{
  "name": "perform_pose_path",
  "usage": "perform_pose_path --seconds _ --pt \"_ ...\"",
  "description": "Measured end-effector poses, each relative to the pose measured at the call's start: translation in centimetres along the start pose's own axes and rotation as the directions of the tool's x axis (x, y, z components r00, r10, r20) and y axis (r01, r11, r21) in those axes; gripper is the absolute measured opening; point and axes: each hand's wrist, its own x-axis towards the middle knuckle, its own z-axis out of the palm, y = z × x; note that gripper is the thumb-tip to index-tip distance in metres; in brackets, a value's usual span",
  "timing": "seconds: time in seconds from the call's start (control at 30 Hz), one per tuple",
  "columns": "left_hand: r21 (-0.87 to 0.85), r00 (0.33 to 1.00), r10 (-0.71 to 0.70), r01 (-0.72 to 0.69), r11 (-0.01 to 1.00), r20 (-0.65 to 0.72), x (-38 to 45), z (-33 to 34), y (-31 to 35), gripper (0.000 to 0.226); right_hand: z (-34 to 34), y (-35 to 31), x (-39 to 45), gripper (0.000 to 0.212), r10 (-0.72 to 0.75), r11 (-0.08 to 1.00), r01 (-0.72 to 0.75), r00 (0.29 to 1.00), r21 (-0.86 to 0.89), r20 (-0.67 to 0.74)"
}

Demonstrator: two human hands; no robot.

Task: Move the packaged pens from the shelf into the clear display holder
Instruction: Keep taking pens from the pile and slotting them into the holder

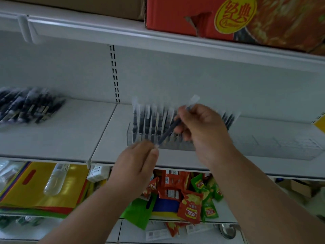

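A packaged pen (169, 131) is held slantwise between both hands, just in front of the clear display holder (131, 136) that stands on the white shelf (73, 138). The left hand (135, 162) pinches the pen's lower end between thumb and fingertips, close to the shelf's front edge. The right hand (202, 127) grips the upper end, fingers curled round it, with the clear wrapper tab poking out above the knuckles. The holder already carries a row of wrapped pens (149, 120) standing upright, their clear tops blurred; more of them show behind the right hand. Well apart, toward the shelf's left end, lies a loose pile of dark packaged pens (29, 106). On the shelf above, at the right, sits a red carton (184, 16) with a yellow oval label. Below the shelf's front edge there are red and green snack packets (193, 194) in a heap, and yellow bags (44, 189) stacked to the left.
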Motion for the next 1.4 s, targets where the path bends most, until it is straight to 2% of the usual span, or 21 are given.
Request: perform_pose_path --seconds 0.1,0.17,0.23,0.3,0.43,0.57,0.63,0.77,0.83,0.93,1.0,1.13,1.27,1.4 --pt "0.255 0.995 0.086 -0.073 0.964 -0.041 1.6 -0.5 -1.0 0.036 -1.7 -0.3 1.3 0.022 -0.143 0.959 0.100 0.979 -0.266 -0.147" --pt "0.399 0.993 0.118 -0.098 0.912 -0.026 2.2 -0.3 -1.2 0.038 -1.9 -0.1 1.9 0.022 -0.226 0.901 0.167 0.969 -0.400 -0.104" --pt "0.473 0.993 0.117 -0.107 0.874 0.009 2.5 0.3 -1.3 0.040 -1.3 0.5 1.9 0.020 -0.243 0.850 0.207 0.970 -0.484 -0.013" --pt "0.503 0.993 0.109 -0.111 0.857 0.033 2.6 0.7 -1.5 0.043 -0.8 1.5 2.1 0.019 -0.251 0.809 0.234 0.967 -0.539 0.042" --pt "0.531 0.989 0.144 -0.144 0.835 0.041 2.8 0.7 -2.0 0.041 -0.8 1.6 2.9 0.017 -0.280 0.732 0.255 0.958 -0.632 0.063" --pt "0.523 0.987 0.163 -0.145 0.840 0.011 2.9 0.9 -2.2 0.034 -0.4 2.2 3.1 0.019 -0.104 0.648 0.199 0.979 -0.736 0.173" --pt "0.524 0.988 0.156 -0.136 0.841 0.007 2.9 1.0 -2.3 0.037 0.2 3.3 2.9 0.024 -0.091 0.577 0.193 0.981 -0.793 0.172" --pt "0.517 0.990 0.141 -0.128 0.846 0.014 2.9 0.9 -2.3 0.041 0.6 4.3 2.8 0.030 -0.154 0.546 0.180 0.982 -0.818 0.114" --pt "0.518 0.992 0.128 -0.118 0.847 0.016 3.0 0.9 -2.3 0.041 0.6 4.5 2.7 0.025 -0.151 0.529 0.165 0.984 -0.832 0.099" --pt "0.519 0.995 0.100 -0.092 0.850 0.014 2.9 0.9 -2.1 0.040 0.6 5.1 1.7 0.023 -0.187 0.624 0.144 0.982 -0.768 0.032" --pt "0.503 0.996 0.088 -0.080 0.861 0.007 2.8 0.8 -2.1 0.041 0.5 5.2 0.4 0.028 -0.270 0.668 0.201 0.963 -0.716 0.019" --pt "0.469 0.997 0.071 -0.067 0.881 0.009 2.7 0.5 -1.4 0.040 0.5 3.7 -1.1 0.026 -0.448 0.586 0.417 0.881 -0.694 0.151" --pt "0.540 0.989 0.086 -0.008 0.842 -0.119 0.6 -1.8 -1.7 0.034 2.6 1.2 -1.2 0.032 -0.479 0.463 0.491 0.839 -0.738 0.258" --pt "0.616 0.982 -0.039 0.147 0.774 -0.185 -3.2 -6.7 -4.2 0.034 8.0 -0.7 -1.8 0.039 -0.465 0.412 0.561 0.807 -0.718 0.364"
